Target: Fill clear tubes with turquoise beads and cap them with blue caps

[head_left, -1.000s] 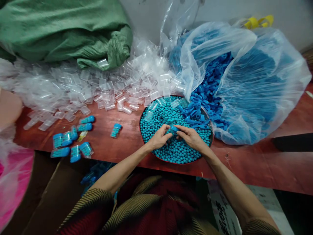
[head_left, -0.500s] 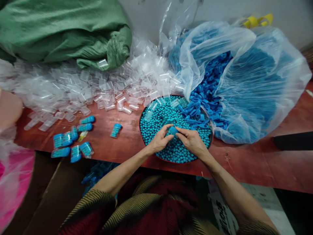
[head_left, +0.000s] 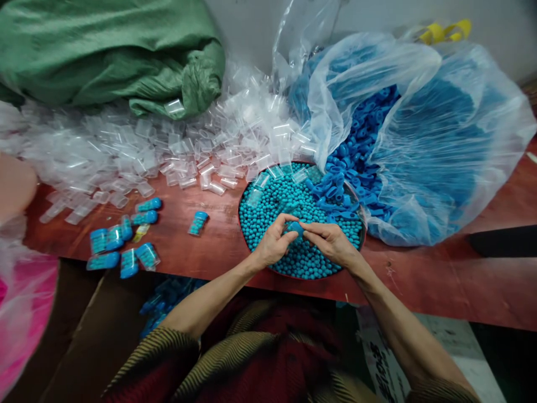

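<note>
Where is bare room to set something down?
The red tabletop is bare right of the round tray of turquoise beads, before the translucent plastic bag of blue pieces, and more narrowly between that tray and the lone blue-capped clear container. Crowded: the back left, under heaped clear plastic tubes, and the left front, with grouped blue-capped containers.

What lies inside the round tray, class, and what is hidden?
The round tray holds teal balls, with clear tubes and blue plastic pieces on top toward its far side. The left hand and right hand, holding a blue item, hide some contents; the tray's bottom is covered.
</note>
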Demonstrator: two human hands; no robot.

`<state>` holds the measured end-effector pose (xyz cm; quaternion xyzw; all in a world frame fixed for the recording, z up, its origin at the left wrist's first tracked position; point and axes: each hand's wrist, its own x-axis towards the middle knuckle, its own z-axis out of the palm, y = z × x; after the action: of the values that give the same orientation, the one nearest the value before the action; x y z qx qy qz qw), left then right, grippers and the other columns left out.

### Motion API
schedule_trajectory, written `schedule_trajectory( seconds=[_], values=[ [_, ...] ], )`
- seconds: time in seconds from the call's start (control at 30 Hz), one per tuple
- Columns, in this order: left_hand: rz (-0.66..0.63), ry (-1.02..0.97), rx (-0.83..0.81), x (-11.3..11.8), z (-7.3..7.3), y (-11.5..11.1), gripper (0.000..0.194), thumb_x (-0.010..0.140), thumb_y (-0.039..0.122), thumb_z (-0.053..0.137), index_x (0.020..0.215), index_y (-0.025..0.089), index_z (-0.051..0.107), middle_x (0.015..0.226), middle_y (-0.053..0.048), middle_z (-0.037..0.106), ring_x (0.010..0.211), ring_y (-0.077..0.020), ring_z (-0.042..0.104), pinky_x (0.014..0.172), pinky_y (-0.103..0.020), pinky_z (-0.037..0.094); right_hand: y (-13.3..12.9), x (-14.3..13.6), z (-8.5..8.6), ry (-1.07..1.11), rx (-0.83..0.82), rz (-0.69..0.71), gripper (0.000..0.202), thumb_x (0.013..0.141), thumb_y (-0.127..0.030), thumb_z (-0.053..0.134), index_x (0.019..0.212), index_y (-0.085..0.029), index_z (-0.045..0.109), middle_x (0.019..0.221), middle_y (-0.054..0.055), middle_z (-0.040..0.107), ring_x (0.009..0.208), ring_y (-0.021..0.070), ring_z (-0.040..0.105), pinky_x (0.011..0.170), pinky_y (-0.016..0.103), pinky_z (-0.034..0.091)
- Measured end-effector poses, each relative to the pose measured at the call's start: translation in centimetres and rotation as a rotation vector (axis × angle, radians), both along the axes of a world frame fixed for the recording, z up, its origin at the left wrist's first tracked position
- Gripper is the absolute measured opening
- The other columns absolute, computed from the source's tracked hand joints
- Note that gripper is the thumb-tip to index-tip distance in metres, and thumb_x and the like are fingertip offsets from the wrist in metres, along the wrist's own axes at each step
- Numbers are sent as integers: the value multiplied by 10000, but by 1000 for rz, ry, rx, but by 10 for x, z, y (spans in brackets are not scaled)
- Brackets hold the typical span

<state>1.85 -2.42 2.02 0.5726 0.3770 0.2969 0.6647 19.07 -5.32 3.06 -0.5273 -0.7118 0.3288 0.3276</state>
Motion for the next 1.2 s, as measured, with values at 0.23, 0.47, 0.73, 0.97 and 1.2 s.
schedule_trajectory(
  seconds=[0.23, 0.47, 0.73, 0.97, 1.2],
  values=[
    [-76, -26, -102, -8, -3, 5, 363, 804, 373, 535, 1089, 198, 396, 598, 89, 461, 388, -43, 449, 387, -159, 338, 3, 14, 1, 111, -160, 64, 315, 793, -351, 596, 1060, -211, 688, 864, 28, 685, 756, 162, 616, 721, 317, 514],
    [-93, 43, -38, -12, 7, 0, 456, 853, 361, 483, 1263, 210, 352, 645, 59, 482, 410, -58, 467, 394, -175, 353, 6, -2, -1, 396, -165, -154, 573, 795, -383, 608, 1313, -192, 455, 880, 59, 695, 781, 182, 657, 718, 354, 544],
    [22, 89, 189, -7, 12, -7, 508, 849, 292, 476, 1341, 206, 383, 880, -31, 580, 738, -145, 532, 715, -285, 468, -20, -27, -2, -319, 154, -72, 831, 788, -457, 601, 1445, -119, 221, 1321, 228, 482, 1163, 343, 533, 861, 473, 509],
    [38, -14, 85, -5, 11, -10, 485, 826, 301, 500, 1282, 169, 400, 966, -48, 590, 847, -147, 555, 827, -286, 453, -21, -42, -11, -431, 234, -157, 818, 752, -462, 616, 1385, -90, 256, 1090, 209, 582, 875, 324, 640, 683, 437, 539],
    [80, -18, 56, 1, 17, -15, 329, 824, 282, 496, 1133, 170, 479, 771, 5, 527, 662, -106, 494, 652, -227, 436, -23, -49, -16, -318, 301, -279, 703, 715, -432, 602, 1282, -103, 347, 1058, 194, 602, 854, 304, 647, 636, 398, 540]
  ],
)
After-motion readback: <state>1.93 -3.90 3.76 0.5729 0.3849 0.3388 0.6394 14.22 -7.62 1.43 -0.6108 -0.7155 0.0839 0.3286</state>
